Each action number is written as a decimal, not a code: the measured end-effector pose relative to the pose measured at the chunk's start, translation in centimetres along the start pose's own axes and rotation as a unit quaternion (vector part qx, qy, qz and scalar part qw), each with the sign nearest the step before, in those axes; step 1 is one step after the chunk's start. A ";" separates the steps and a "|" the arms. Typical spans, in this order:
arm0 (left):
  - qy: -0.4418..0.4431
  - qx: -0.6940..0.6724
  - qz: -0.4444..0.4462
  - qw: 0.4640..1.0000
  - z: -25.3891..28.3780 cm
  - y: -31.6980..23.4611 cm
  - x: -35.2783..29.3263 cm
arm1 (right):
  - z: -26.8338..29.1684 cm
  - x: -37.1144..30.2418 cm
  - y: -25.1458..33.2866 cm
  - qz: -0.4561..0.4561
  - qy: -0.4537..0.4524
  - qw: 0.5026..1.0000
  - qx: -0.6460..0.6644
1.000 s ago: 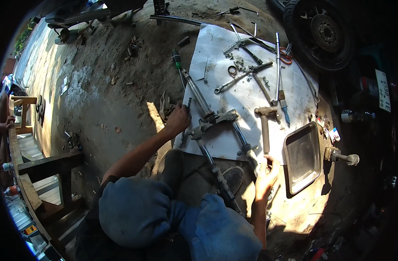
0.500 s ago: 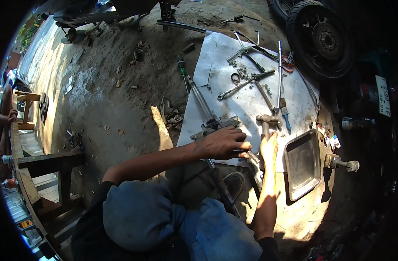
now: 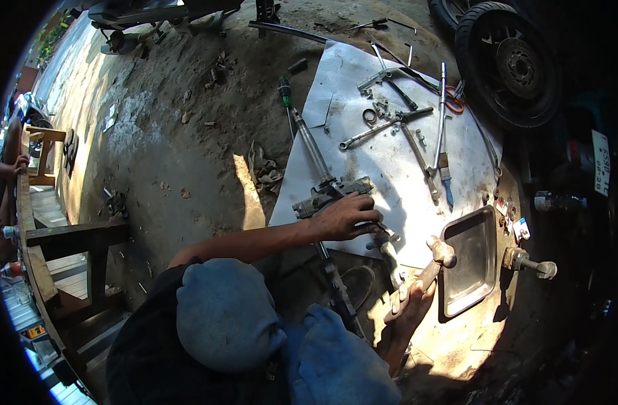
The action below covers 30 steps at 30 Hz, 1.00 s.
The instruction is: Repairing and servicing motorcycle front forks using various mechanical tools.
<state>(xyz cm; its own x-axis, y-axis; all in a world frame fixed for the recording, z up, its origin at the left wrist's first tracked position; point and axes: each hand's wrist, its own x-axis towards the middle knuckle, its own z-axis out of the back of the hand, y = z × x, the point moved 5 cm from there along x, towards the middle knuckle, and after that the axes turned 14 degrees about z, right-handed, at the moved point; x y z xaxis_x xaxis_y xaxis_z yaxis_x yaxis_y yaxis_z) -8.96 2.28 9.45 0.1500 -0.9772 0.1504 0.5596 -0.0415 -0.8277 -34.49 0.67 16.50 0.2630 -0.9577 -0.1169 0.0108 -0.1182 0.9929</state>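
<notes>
A motorcycle fork assembly lies across the edge of the white sheet, with a shiny tube [image 3: 312, 150] and a grey metal clamp [image 3: 332, 196]. My left hand [image 3: 349, 217] lies just below the clamp, fingers curled round a short metal piece [image 3: 390, 233]; its kind is unclear. Beneath that piece, another metal tube [image 3: 389, 260] runs toward me. In my right hand [image 3: 412, 307] is a ball-peen hammer [image 3: 443, 252], gripped by its handle. Its head is raised beside the tray, apart from the fork.
Wrenches [image 3: 370, 136], a blue-handled paintbrush [image 3: 445, 179] and small bolts lie on the white sheet [image 3: 302, 182]. A metal tray [image 3: 491, 270] stands at right, a wheel [image 3: 508, 64] behind. A wooden bench [image 3: 79, 239] is at left, where another person's hand [image 3: 20, 162] shows.
My right hand has lifted the hammer off the sheet and drawn it nearer to me and right. The left hand has shifted slightly, staying by the clamp.
</notes>
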 end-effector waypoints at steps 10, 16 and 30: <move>0.025 -0.009 -0.027 0.999 -0.2 0.2 -0.3 | -3.2 -3.8 -2.1 -0.043 -0.020 0.980 0.193; 0.046 0.006 -0.032 0.998 -0.6 0.2 -0.6 | -1.6 -3.2 -4.4 0.081 0.004 0.996 0.022; 0.005 0.004 -0.046 0.999 -0.1 0.3 -0.4 | -3.6 -5.8 -5.6 0.021 -0.029 0.998 -0.060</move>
<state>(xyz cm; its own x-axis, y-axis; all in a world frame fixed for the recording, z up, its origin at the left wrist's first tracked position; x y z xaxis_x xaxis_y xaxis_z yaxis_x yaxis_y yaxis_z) -8.98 2.63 9.09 0.0898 -0.9713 0.2203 0.5778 -0.1294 -0.8059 -32.63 7.77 11.68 0.2091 -0.9752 -0.0730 0.1183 -0.0489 0.9918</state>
